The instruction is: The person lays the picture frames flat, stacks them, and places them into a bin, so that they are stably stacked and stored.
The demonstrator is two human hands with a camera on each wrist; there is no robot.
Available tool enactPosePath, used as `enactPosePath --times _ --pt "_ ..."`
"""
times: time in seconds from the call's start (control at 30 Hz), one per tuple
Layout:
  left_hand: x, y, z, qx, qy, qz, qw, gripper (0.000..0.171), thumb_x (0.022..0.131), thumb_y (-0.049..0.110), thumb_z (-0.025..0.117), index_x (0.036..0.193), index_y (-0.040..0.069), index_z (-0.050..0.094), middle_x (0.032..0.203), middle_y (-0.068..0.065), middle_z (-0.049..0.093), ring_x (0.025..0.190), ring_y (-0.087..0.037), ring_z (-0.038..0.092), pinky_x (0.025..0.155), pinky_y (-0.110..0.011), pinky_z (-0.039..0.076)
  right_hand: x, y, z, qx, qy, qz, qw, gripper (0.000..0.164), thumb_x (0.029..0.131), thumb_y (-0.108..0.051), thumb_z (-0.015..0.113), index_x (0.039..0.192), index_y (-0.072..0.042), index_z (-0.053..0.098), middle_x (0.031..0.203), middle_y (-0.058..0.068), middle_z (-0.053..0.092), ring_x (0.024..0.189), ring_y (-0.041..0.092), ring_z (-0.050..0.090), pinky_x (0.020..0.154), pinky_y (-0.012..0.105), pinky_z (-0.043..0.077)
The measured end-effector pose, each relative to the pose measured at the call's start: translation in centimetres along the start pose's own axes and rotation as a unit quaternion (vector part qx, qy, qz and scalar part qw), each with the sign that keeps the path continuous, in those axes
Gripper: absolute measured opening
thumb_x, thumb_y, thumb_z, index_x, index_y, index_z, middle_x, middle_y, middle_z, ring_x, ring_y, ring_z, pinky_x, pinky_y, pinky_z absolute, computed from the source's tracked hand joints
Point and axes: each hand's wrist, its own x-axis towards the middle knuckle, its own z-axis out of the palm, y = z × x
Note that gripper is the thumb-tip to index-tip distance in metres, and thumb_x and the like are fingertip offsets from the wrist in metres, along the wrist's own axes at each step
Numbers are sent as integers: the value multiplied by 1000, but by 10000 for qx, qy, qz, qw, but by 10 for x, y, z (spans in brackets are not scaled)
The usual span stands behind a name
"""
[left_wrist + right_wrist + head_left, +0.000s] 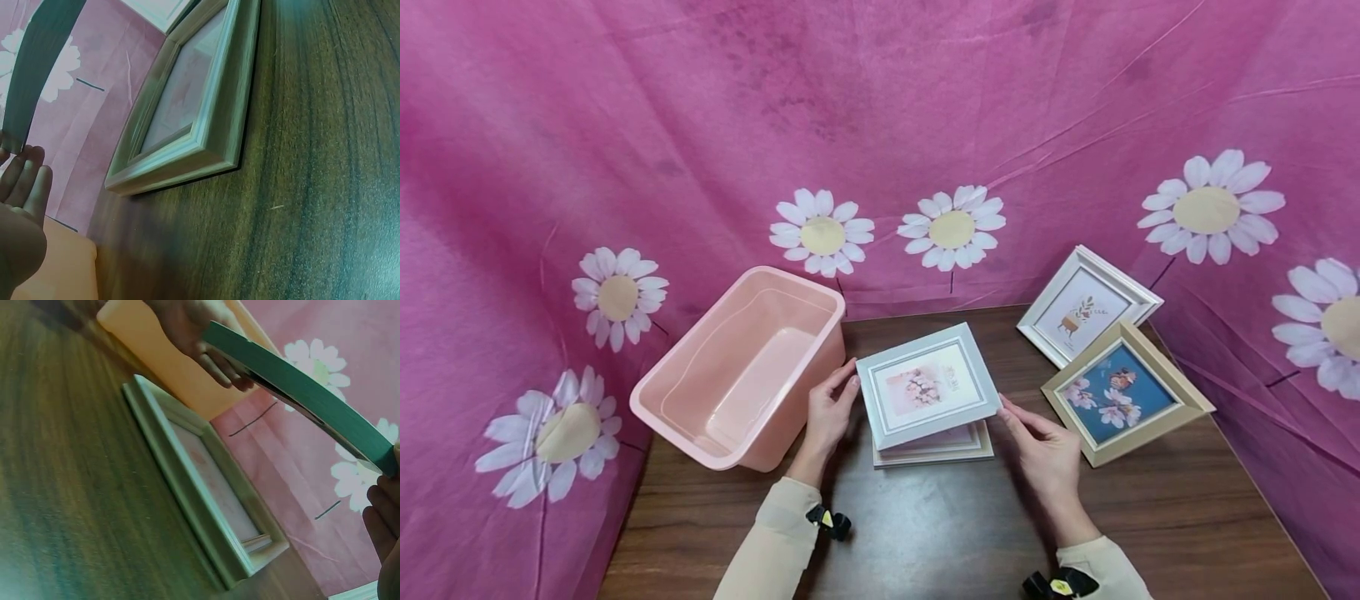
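Note:
A pale blue-white photo frame (868, 408) with a pink flower print is held up between both hands. My left hand (830, 412) pinches its left corner, thumb on top. At the right corner, my right hand (1047, 454) pinches it between thumb and fingers. In the right wrist view the raised frame (312, 400) shows edge-on, tilted, with a gap beneath it. Below lies a cream photo frame (983, 450), flat on the table and partly covered in the head view; its corner (215, 147) fills the middle of the left wrist view.
A pink plastic bin (752, 446) stands left of the left hand, nothing inside it. On the right, a beige frame with a blue flower picture (1176, 417) overlaps a white frame (1037, 333). A pink daisy-print cloth (880, 100) hangs around the brown wooden table (925, 533).

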Motion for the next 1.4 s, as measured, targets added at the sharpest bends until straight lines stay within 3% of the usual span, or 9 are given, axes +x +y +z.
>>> enactPosePath --times 0.07,0.2,0.37,0.47,0.73,0.97,1.4 --pt "0 -1 0 162 -26 22 9999 35 103 -1 68 137 -8 68 141 -26 69 139 -40 61 110 -12 45 -2 3 1 -76 39 46 10000 17 93 2 82 109 3 83 115 12 81 102 -9 74 86 6 56" --pt "-1 -4 -1 464 -104 -15 9989 35 104 1 68 138 -5 69 140 -25 71 138 -41 62 115 -18 45 -9 8 2 -117 115 74 9998 17 92 3 82 108 5 83 113 17 80 99 -10 74 84 5 55" --pt "-1 -7 -1 654 -246 -125 9975 36 105 2 66 140 -5 67 142 -25 70 140 -40 61 124 -40 44 -17 12 5 -162 168 83 9997 14 92 3 83 105 6 83 111 21 79 95 -14 72 80 5 55" --pt "-1 -7 -2 679 -302 -228 9970 37 105 2 66 142 -4 67 142 -23 70 140 -39 62 123 -47 44 -19 14 6 -161 182 113 9996 12 91 2 83 104 5 84 109 21 79 95 -14 72 81 5 55" --pt "-1 -8 -2 850 -534 -206 9947 37 107 4 63 143 -6 65 142 -24 70 135 -40 64 117 -41 50 -25 20 7 -213 249 317 9990 9 91 0 84 100 2 85 109 20 79 95 -14 72 82 4 54" --pt "-2 -11 -1 954 -627 -225 9932 38 107 2 62 143 -9 63 143 -24 70 137 -40 64 118 -53 49 -29 26 7 -415 271 348 9982 9 91 -1 84 99 4 84 107 21 79 93 -17 70 81 2 53" --pt "-3 -20 0 1221 -671 -232 9900 37 107 2 62 142 -8 65 140 -26 70 136 -43 63 117 -56 49 -38 38 10 -664 203 570 9960 9 92 2 82 100 5 84 106 20 79 90 -22 67 78 3 53"
